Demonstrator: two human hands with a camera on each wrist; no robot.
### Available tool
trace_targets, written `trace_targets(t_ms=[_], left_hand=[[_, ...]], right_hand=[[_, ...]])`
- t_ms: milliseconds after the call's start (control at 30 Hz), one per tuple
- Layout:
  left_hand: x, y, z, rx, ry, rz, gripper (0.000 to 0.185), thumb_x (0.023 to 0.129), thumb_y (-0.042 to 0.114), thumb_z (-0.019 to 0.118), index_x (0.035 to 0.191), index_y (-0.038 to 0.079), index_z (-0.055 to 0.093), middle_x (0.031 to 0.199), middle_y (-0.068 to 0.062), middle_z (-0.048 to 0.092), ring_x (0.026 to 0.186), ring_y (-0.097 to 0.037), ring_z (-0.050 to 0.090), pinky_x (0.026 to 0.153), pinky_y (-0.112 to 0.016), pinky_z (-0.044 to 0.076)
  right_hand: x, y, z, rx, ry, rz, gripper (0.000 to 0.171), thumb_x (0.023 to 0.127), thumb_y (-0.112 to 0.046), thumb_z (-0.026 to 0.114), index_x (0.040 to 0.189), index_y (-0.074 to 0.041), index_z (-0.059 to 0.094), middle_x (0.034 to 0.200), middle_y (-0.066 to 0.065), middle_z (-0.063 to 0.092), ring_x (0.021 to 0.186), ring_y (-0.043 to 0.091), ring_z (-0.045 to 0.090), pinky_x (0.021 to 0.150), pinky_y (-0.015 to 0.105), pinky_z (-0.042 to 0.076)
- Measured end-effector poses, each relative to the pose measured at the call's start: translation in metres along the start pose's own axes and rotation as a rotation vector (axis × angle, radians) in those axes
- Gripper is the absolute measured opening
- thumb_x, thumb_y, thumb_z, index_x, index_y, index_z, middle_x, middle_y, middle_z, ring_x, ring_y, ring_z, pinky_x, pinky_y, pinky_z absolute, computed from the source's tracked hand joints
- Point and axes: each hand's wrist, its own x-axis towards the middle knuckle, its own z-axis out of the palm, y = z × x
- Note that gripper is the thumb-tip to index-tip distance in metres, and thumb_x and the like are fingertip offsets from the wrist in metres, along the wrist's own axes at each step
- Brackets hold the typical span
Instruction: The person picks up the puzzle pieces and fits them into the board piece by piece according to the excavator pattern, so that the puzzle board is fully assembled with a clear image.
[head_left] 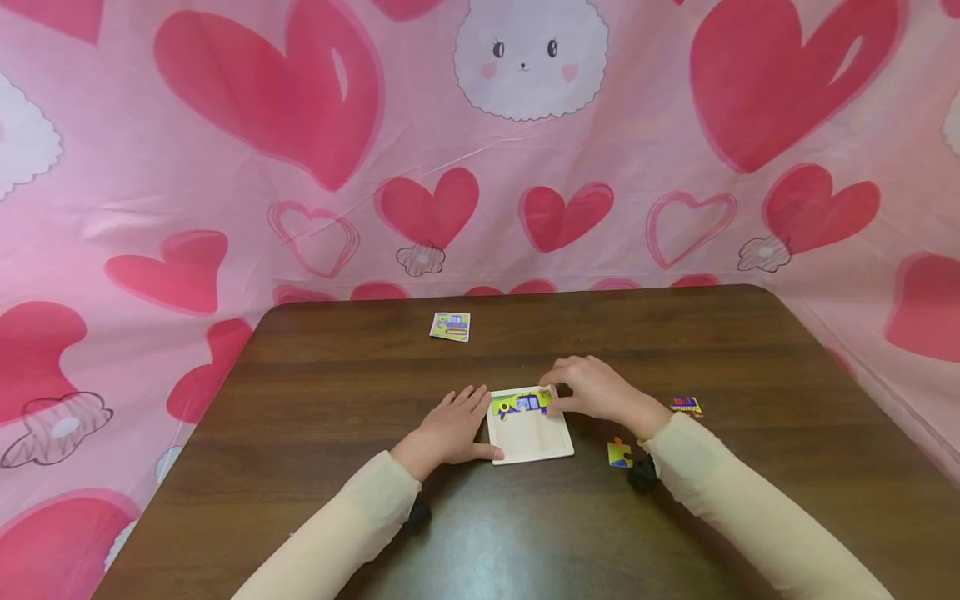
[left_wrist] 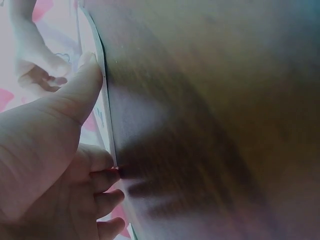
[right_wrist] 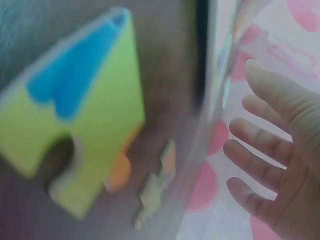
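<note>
A shallow pale wooden puzzle tray [head_left: 534, 437] lies on the table in the head view. Joined jigsaw pieces [head_left: 527, 403] with a purple vehicle picture fill its upper part, while bare wood shows below. Along the tray's left side rests my left hand [head_left: 453, 427], thumb at the lower left corner and fingertips at the upper left. My right hand [head_left: 588, 387] is over the upper right corner, its fingertips at the rightmost pieces. The right wrist view shows that hand's fingers loosely bent, with nothing visible between them.
A loose green, blue and orange jigsaw piece [head_left: 619, 453] lies right of the tray, beside the right wrist. Another piece [head_left: 686, 406] lies farther right, partly behind the forearm. A small picture card [head_left: 451, 326] is near the table's back edge. A pink heart-patterned cloth [head_left: 495, 150] hangs behind.
</note>
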Motion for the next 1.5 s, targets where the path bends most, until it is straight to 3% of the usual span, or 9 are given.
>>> trace_targets(t_ms=[233, 867, 1167, 1500], left_hand=[[0.0, -0.002, 0.002, -0.03, 0.014, 0.015, 0.092, 0.08, 0.061, 0.057, 0.144, 0.003, 0.026, 0.149, -0.011, 0.022, 0.136, -0.027, 0.017, 0.108, -0.044, 0.016], [-0.005, -0.004, 0.003, -0.053, 0.036, 0.044, 0.09, 0.082, 0.061, 0.054, 0.144, 0.002, 0.027, 0.149, -0.012, 0.023, 0.136, -0.028, 0.018, 0.107, -0.045, 0.016], [-0.006, -0.003, 0.002, -0.049, 0.028, 0.036, 0.089, 0.082, 0.06, 0.055, 0.144, 0.001, 0.028, 0.148, -0.012, 0.024, 0.136, -0.028, 0.018, 0.107, -0.045, 0.016], [-0.005, -0.002, 0.005, -0.04, 0.033, 0.033, 0.09, 0.081, 0.059, 0.057, 0.143, 0.001, 0.028, 0.148, -0.012, 0.024, 0.136, -0.027, 0.019, 0.107, -0.044, 0.017]], right_hand=[[-0.016, 0.008, -0.014, 0.063, 0.044, 0.074, 0.038, 0.074, -0.026, 0.078, 0.107, -0.008, 0.069, 0.101, 0.001, 0.065, 0.089, 0.018, 0.059, 0.078, 0.038, 0.049], [-0.056, 0.035, -0.009, 0.067, -0.042, 0.22, 0.034, 0.076, -0.026, 0.076, 0.104, -0.008, 0.068, 0.093, -0.001, 0.062, 0.083, 0.016, 0.057, 0.078, 0.041, 0.049], [-0.062, 0.039, -0.007, 0.045, -0.076, 0.211, 0.029, 0.074, -0.025, 0.077, 0.095, -0.008, 0.068, 0.085, -0.003, 0.057, 0.071, 0.013, 0.051, 0.067, 0.035, 0.048], [-0.063, 0.039, -0.006, 0.021, -0.074, 0.213, 0.02, 0.074, -0.02, 0.078, 0.088, -0.011, 0.067, 0.082, -0.003, 0.055, 0.069, 0.013, 0.05, 0.067, 0.035, 0.049]])
